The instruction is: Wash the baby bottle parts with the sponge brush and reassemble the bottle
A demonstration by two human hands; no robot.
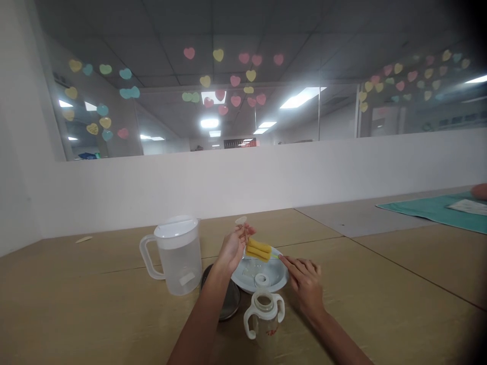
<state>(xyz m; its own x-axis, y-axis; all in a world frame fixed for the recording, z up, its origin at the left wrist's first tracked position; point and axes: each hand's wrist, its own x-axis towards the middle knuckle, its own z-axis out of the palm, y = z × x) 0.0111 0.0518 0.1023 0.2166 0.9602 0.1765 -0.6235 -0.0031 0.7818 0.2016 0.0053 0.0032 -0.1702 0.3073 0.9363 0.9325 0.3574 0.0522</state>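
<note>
Above the white basin (pixel 279 284) on the wooden tabletop (pixel 361 304), a bottle brush with a yellow sponge head (pixel 258 250) is suspended at a slight tilt. The right hand (pixel 307 284) is clamped on the thin green handle of the brush, close to the sponge head. The left hand (pixel 233 248) is positioned at the opposite end of the sponge head, with its fingers bent. A small, pale, translucent piece (pixel 241 220) is visible just beyond these fingers; whether the left hand is clamped on it, or is together or apart, cannot be told.

The basin contains a white ring-shaped part (pixel 262 280), located at the near side. A clear baby bottle (pixel 265 324) stands upright in front of the basin. The bottle is uncapped, fitted with two curved white side handles, and carries red markings on its lower body. A dark round dish (pixel 230 301) is located left of the bottle, partly hidden by the left forearm.

Further left, a translucent pitcher (pixel 182 263) stands upright with its white handle directed left. A flat, pale oval piece (pixel 84 239) lies near the wall (pixel 243 182). A teal cloth (pixel 429 207) is spread at the far right of the work surface. Heart-shaped stickers (pixel 235 81) are distributed across the window (pixel 160 50) above the wall.
</note>
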